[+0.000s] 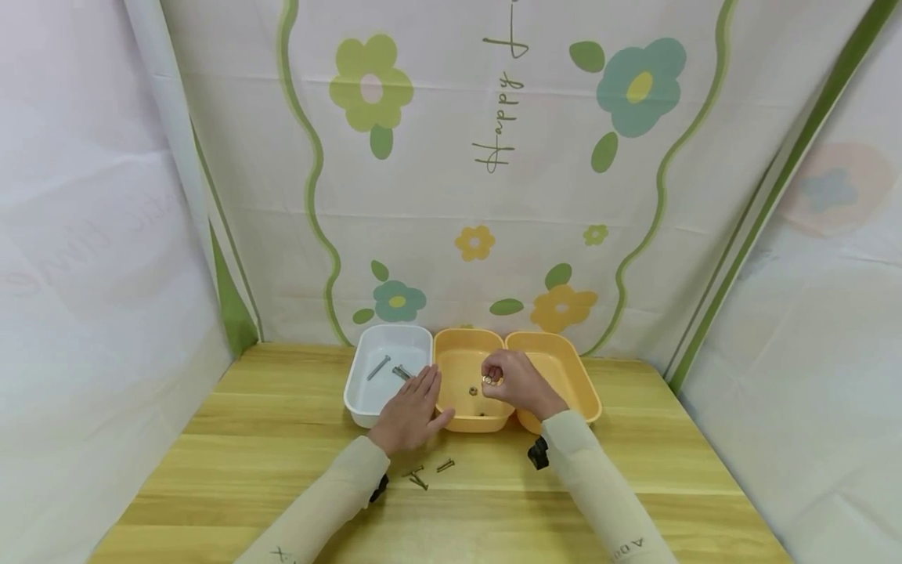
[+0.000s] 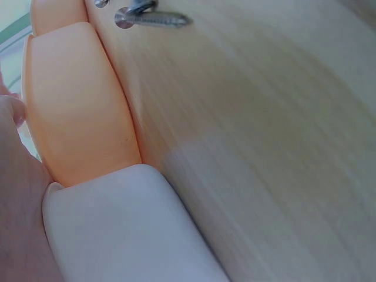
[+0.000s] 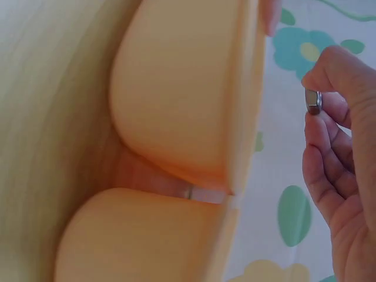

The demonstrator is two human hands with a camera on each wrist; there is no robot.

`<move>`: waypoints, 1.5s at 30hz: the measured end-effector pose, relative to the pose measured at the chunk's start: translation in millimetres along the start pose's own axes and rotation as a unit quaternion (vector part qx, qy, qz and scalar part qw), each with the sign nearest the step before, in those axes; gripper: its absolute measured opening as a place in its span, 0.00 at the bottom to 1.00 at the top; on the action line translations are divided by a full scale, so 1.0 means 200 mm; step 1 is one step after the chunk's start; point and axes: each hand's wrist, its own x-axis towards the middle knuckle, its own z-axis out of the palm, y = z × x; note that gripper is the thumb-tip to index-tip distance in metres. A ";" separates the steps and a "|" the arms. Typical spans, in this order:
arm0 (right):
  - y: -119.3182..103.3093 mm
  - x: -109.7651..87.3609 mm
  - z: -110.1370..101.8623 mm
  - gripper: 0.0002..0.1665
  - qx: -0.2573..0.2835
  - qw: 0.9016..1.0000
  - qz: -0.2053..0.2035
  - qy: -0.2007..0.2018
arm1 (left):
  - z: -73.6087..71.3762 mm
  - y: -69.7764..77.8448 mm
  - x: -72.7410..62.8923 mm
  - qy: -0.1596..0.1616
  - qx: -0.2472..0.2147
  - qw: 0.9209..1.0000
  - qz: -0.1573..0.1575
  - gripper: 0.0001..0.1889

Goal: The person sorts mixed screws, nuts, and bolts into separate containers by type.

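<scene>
My right hand [image 1: 517, 381] is over the middle orange bin [image 1: 474, 424], pinching a small metal nut [image 3: 313, 101] between thumb and fingertips. Below it, another nut [image 1: 473, 390] lies on that bin's floor, and a small dark piece sits near its front wall. My left hand [image 1: 411, 411] lies with straight fingers across the adjoining rims of the white bin [image 1: 358, 406] and the middle bin. Inside the white bin are a long bolt [image 1: 378, 367] and more bolts [image 1: 402, 372], partly hidden by the left fingers.
Several brass-coloured screws [image 1: 417, 476] lie on the wooden table [image 1: 479, 517] in front of the bins, between the forearms. A second orange bin [image 1: 590, 395] stands at the right end of the row. Printed cloth [image 1: 423, 180] hangs right behind the bins.
</scene>
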 end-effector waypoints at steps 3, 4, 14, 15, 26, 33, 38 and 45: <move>0.02 -0.01 0.03 0.04 -0.004 1.000 0.015 0.005 | 0.00 0.00 0.00 0.004 -0.002 1.000 0.002 0.42; 0.03 -0.01 0.04 0.03 -0.006 1.000 0.018 0.007 | 0.00 0.00 0.00 0.005 -0.003 1.000 0.002 0.42; 0.06 -0.01 0.09 0.19 -0.015 0.997 0.054 0.045 | 0.01 0.00 0.00 0.000 0.002 1.000 0.001 0.42; 0.06 -0.01 0.09 0.21 -0.010 0.997 0.058 0.049 | 0.00 0.00 0.00 0.001 0.001 1.000 0.001 0.42; 0.00 -0.04 -0.06 0.33 0.019 0.992 0.125 -0.009 | 0.00 0.00 0.00 -0.003 0.009 1.000 -0.005 0.43; 0.03 -0.11 -0.19 0.41 -0.034 0.989 0.130 -0.052 | 0.01 0.00 0.00 -0.007 0.004 1.000 -0.008 0.43; 0.07 -0.21 -0.29 0.50 -0.061 0.982 0.153 -0.086 | 0.00 0.01 0.00 -0.006 -0.001 1.000 -0.006 0.43; 0.16 -0.35 -0.40 0.55 -0.110 0.975 0.161 -0.106 | 0.00 0.01 0.00 -0.006 -0.002 1.000 -0.008 0.42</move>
